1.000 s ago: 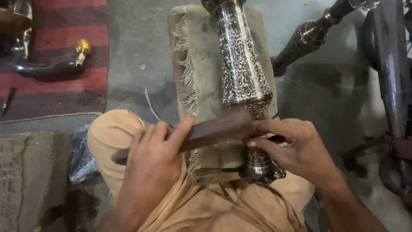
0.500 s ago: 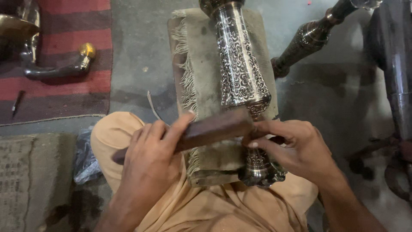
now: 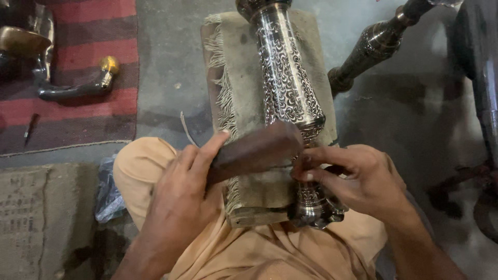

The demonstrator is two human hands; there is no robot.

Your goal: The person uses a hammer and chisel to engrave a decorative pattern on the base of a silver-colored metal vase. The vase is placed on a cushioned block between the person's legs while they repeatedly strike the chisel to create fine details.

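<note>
The long engraved silver-and-black metal vase [image 3: 288, 88] lies on its side along a fringed olive-tan cloth pad [image 3: 236, 78], its flared foot [image 3: 316, 207] toward the person's lap and its neck pointing away. The left hand [image 3: 179, 207] is wrapped shut around a dark brown wooden mallet block [image 3: 257, 150], whose blunt head hangs just above the narrow waist of the vase. The right hand [image 3: 358, 179] has its fingertips pinched together at that same waist, apparently on a thin tool I cannot make out, right under the mallet's head.

To my eye this is chasing or tapping work on the pattern. Doing it well calls for short, light strokes, with the pinching grip kept low and steady on the vase so the point doesn't skate across the engraving. The vase is round and will want to roll, so the heel of the right hand should stay pressed on it near the foot, keeping it bedded in the cloth.

There is no table; everything sits on a grey concrete floor [image 3: 166, 62]. Left of the vase a red-and-dark striped rug [image 3: 78, 103] carries a dark curved metal piece with a brass end [image 3: 78, 85]. Right of the vase another dark engraved metal stem [image 3: 373, 49] lies slantwise. Nearer the person, left of the vase's foot, are crumpled plastic [image 3: 109, 192] and a worn tan mat [image 3: 41, 218].
</note>
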